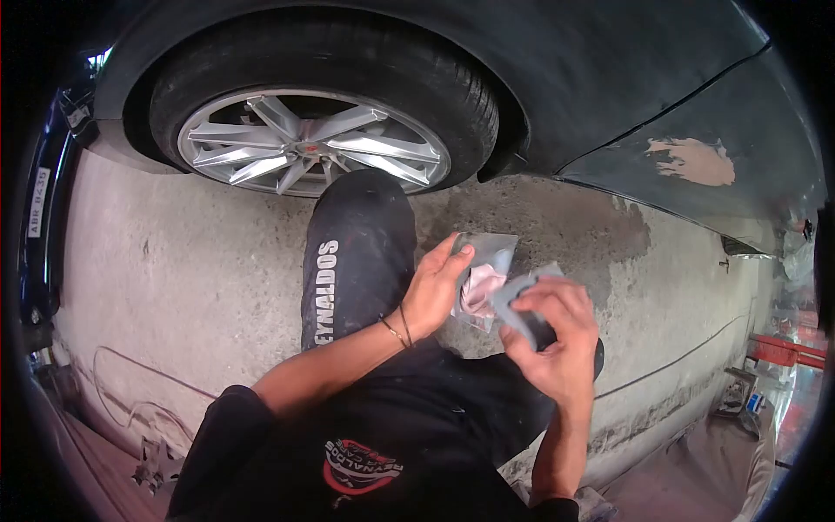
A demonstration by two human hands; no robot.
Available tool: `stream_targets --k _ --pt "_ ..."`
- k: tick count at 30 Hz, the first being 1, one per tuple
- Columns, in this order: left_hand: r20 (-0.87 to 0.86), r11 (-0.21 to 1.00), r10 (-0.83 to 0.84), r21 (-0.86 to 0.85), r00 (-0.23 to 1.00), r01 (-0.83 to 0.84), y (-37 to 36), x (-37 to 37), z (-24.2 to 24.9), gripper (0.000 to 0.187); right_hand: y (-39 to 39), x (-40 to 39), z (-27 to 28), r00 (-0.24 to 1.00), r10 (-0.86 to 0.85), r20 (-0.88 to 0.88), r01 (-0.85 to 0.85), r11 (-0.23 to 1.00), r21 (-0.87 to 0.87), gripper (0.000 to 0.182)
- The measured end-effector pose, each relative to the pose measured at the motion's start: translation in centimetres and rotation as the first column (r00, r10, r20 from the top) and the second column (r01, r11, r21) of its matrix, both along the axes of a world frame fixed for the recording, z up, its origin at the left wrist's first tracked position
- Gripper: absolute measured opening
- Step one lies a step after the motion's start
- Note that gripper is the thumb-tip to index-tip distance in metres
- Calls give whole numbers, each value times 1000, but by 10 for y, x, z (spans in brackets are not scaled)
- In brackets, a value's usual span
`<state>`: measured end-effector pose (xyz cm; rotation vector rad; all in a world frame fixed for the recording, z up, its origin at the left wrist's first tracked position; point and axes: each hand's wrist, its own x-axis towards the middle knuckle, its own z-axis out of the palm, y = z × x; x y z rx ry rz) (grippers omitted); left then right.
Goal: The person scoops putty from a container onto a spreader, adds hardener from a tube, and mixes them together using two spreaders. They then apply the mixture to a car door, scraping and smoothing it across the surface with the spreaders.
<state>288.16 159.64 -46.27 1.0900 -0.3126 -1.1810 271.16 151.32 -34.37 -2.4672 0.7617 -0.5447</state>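
Note:
My left hand (437,283) grips a thin, glassy-looking flat plate (493,250) by its left side, thumb on top. Pinkish paste (480,289) is smeared over the middle of the plate. Just to the right, my right hand (557,326) is closed on a grey flat spreader (515,304), whose edge is at the paste. The spreader is slightly blurred. Both hands are above my bent legs, in front of the car.
A dark car with a silver-spoked wheel (309,148) stands ahead. Its panel at the right bears a beige patch (696,162). A hose (139,402) lies on the concrete floor at the left. A red metal object (787,351) is at the far right.

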Motion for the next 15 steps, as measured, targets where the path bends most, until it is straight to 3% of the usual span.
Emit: stream_targets --k 3,4,8,11,12,15 --pt "-2 1000 5 12 1000 -5 -2 -3 7 46 8 13 -3 995 34 -89 -27 996 81 33" --pt "1 1000 11 3 1000 -11 -4 -1 9 46 4 7 6 972 97 -212 -87 995 55 33" --pt "13 998 -46 -45 999 47 -5 0 8 40 2 13 -6 1000 14 21 -13 999 -38 34" --pt "-9 994 -37 -103 999 36 -7 0 11 43 1 4 4 985 83 -150 -70 994 88 36" --pt "-130 998 -13 -66 991 5 -9 5 16 41 2 0 4 987 118 -109 -101 983 154 37" --pt "-498 996 77 77 864 -44 -7 5 31 35 17 -5 -18 953 95 288 -197 916 350 39"
